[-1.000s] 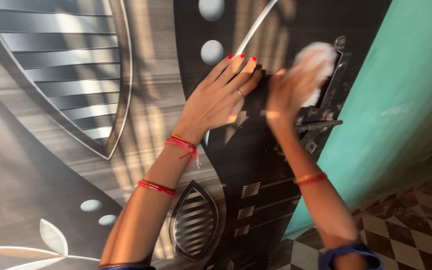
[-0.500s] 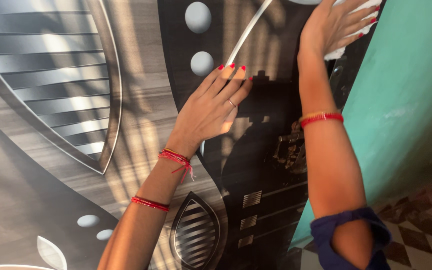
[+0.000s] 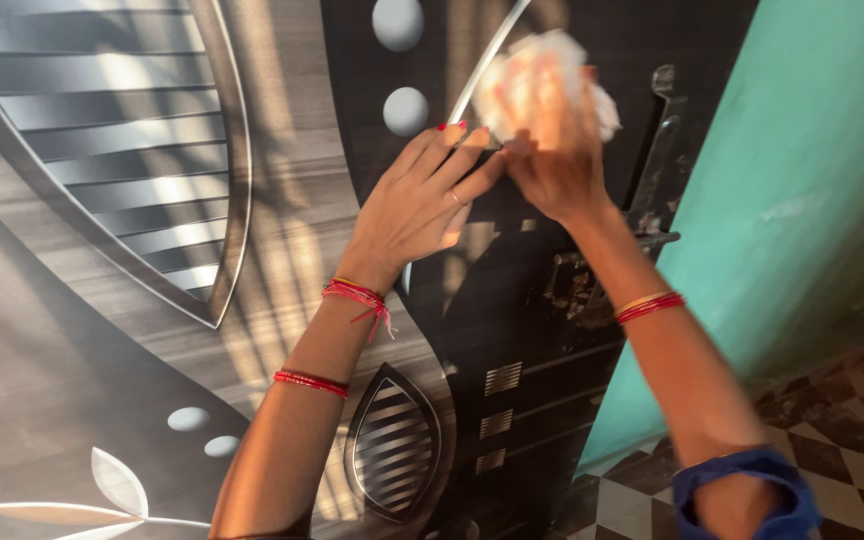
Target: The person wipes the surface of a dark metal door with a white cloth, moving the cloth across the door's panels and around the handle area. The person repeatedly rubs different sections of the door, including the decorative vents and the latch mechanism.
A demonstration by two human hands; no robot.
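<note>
1. A decorated door (image 3: 282,250) fills most of the frame, its laminate grey-brown on the left and near black through the middle, with striped leaf shapes and pale round dots.
2. A teal wall (image 3: 812,180) takes up the right side of the frame, running down to the door's edge.
3. A black-and-white chequered floor (image 3: 852,440) shows in the lower right corner.
4. A dark metal latch and handle (image 3: 657,170) sits on the door's right edge, right of centre, just beside the right hand.
5. The left hand (image 3: 417,205), centre of the frame, lies flat on the door with fingers stretched out and close together; it holds nothing. Red thread bands circle its wrist and forearm.
6. The right hand (image 3: 552,160), upper centre and blurred, is closed around a white cloth (image 3: 542,75) and presses it to the dark panel.
7. The cloth is bunched at the top centre, just above the left fingertips, covering part of a pale curved line.
</note>
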